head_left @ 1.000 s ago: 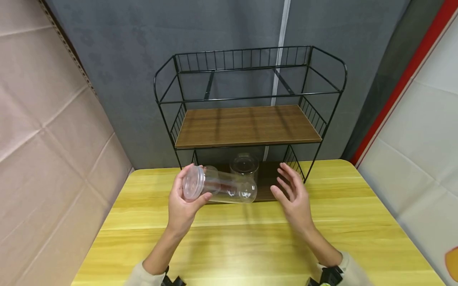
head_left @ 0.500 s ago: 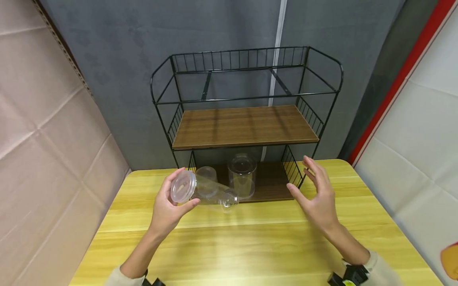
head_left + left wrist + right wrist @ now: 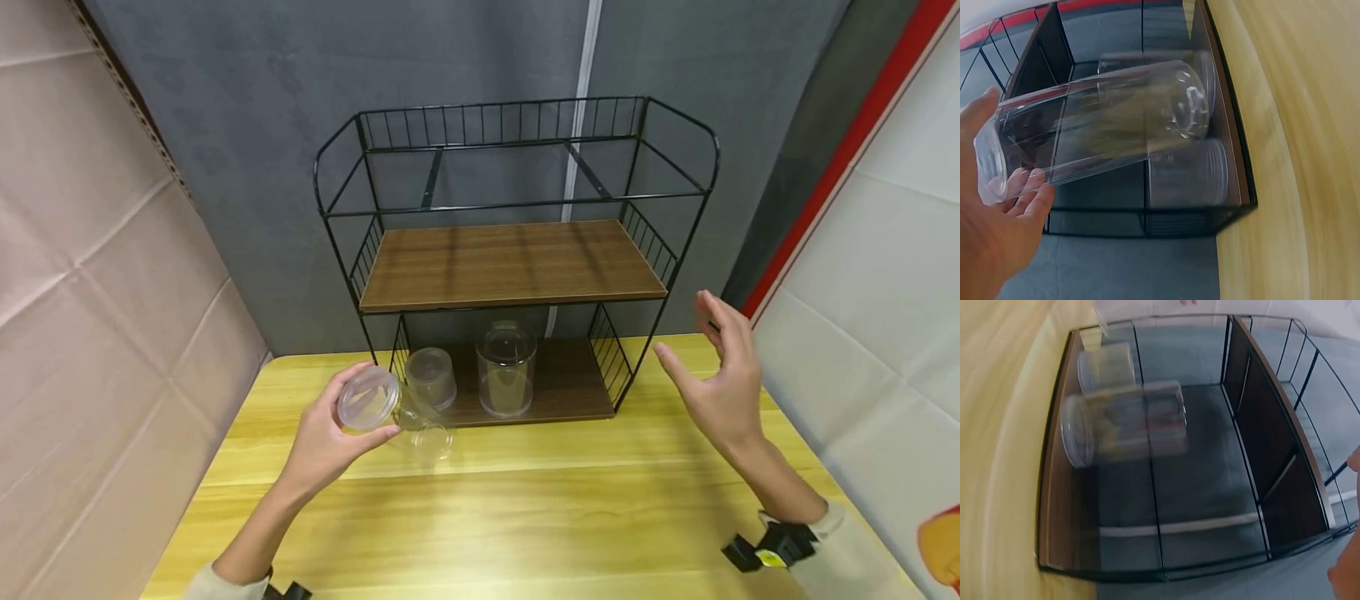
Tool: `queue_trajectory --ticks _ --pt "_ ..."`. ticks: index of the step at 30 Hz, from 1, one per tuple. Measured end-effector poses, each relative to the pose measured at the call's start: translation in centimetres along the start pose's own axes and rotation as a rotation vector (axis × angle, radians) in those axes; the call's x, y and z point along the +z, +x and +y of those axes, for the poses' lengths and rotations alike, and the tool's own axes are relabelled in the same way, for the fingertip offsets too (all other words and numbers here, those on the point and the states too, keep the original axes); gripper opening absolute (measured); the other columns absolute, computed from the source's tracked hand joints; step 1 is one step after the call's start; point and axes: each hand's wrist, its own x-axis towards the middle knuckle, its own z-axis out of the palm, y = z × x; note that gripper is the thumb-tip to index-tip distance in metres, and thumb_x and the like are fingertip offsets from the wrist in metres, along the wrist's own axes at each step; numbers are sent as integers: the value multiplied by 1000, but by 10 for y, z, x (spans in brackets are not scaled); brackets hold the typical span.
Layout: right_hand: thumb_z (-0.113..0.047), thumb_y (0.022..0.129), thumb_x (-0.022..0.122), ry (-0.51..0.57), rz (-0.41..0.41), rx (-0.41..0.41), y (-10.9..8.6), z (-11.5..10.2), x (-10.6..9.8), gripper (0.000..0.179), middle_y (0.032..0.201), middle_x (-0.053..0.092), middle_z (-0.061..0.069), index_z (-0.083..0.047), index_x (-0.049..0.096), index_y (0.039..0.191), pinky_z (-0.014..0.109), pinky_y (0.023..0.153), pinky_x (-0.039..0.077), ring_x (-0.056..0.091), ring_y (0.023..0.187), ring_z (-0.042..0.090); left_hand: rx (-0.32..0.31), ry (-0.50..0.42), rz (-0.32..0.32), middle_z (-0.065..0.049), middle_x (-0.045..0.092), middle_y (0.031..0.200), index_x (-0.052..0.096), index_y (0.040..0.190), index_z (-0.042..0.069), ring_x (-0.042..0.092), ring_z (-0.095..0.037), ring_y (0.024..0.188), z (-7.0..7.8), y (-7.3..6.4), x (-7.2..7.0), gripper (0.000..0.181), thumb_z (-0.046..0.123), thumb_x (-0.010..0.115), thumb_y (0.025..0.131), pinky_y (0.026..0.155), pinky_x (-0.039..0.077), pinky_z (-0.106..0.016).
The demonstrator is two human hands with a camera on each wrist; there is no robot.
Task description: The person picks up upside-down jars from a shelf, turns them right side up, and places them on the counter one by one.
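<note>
My left hand (image 3: 318, 442) grips a tall, clear cylindrical plastic jar with a pale translucent lid (image 3: 1104, 125), thumb and fingers curled round its lidded end. The jar is tilted, its base pointing toward the left end of the black wire rack with brown wood-look boards (image 3: 513, 262). My right hand (image 3: 723, 392) is well apart from it, thumb and fingers spread, holding nothing, just beyond the rack's right side above the yellow wood-grain table (image 3: 487, 517).

On the rack's lower board stand a short clear cylindrical jar (image 3: 431, 379) and, beside it, a wider clear cylindrical jar (image 3: 507, 371). I judge that a swing of my jar's low base could knock the short one, since clear walls in front of clear walls make the gap hard to read. My hold is only at the lid end, so smooth plastic might slip or droop with no second hand beneath.

The left wrist view shows the jar's whole side, which the head view foreshortens. The right wrist view, blurred, looks through the rack's side but catches only an edge of my right hand, which the head view shows fully.
</note>
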Motion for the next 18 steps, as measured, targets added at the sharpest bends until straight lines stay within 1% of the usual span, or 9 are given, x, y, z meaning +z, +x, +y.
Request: queue_trajectory --ticks 3,7,11,14,18 --pt "16 80 82 -5 -58 74 8 6 -5 87 153 50 22 -3 47 158 19 117 42 50 142 14 -23 81 -15 -12 68 135 52 154 14 68 -32 115 -3 -1 -5 91 18 99 75 85 61 -29" --pt "8 86 83 8 -142 186 17 11 -7 92 160 47 14 -14 39 164 15 116 40 48 147 19 -42 144 -32 -13 68 135 52 154 17 69 -34 114 -10 -3 -12 91 25 99 76 82 61 -30" --pt "-1 90 82 19 -195 241 27 16 -8 92 165 43 13 -18 34 167 14 117 38 44 151 23 -39 194 -30 -14 67 135 53 153 16 69 -32 114 -19 -3 -16 91 27 99 76 81 59 -27" --pt "-6 93 82 22 -235 278 35 20 -7 93 168 39 12 -21 29 168 13 117 37 41 154 25 -43 225 -33 -16 68 134 54 152 14 69 -33 113 -23 -2 -19 90 28 99 75 80 60 -29" --pt "-14 96 81 24 -296 338 45 23 -4 96 173 30 10 -26 20 170 10 116 35 36 156 30 -57 264 -44 -19 69 132 55 150 13 70 -36 110 -25 -2 -22 90 32 99 75 77 60 -30"
